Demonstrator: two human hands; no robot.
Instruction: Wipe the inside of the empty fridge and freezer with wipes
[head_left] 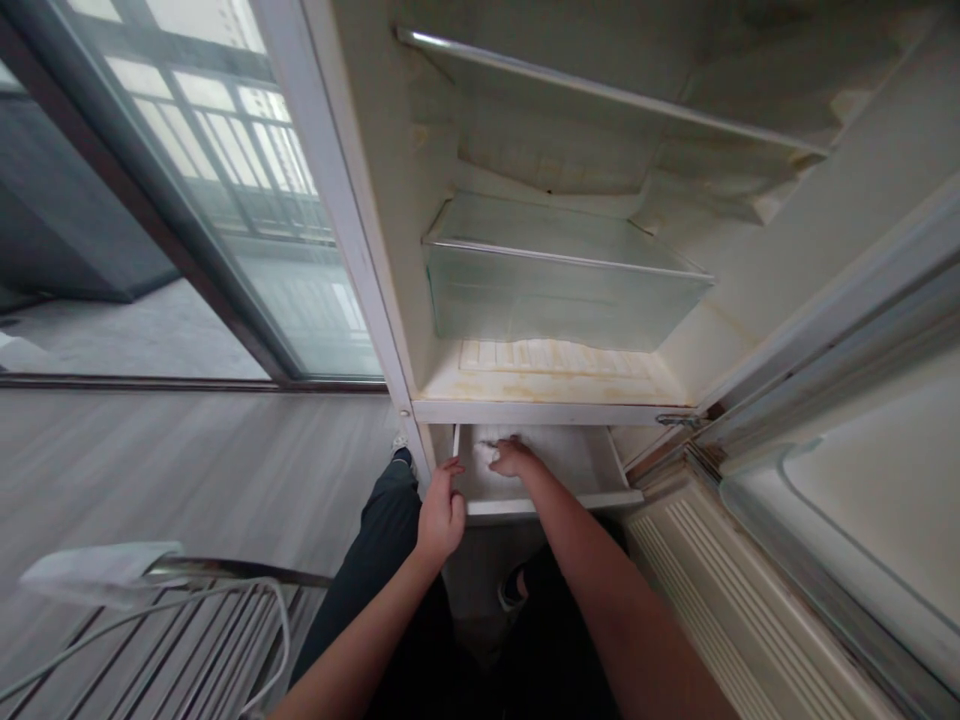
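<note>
Bare forearms (611, 590) reach down to an open drawer (581, 465), where the right grip (511, 458) holds a white cloth (486, 454) under its fingers. At the drawer's left edge is the left grip (442, 508), whether clasping I can't tell; the cloth is blurred and partly covered, and both forearms are cut off below.

Noted bare at left hand (441, 515), right hand (513, 458) and both forearms (379, 620). Clothed below in long, dark trousers (384, 515), reading slate with a slight green cast over the left leg and near black in the shade further right. Shod on the left in a pale, grey-patched left shoe (400, 442), too small to detail. Shod on the right in a dark right shoe (510, 594), edged in white, showing bare ankle (522, 584) above.
</note>
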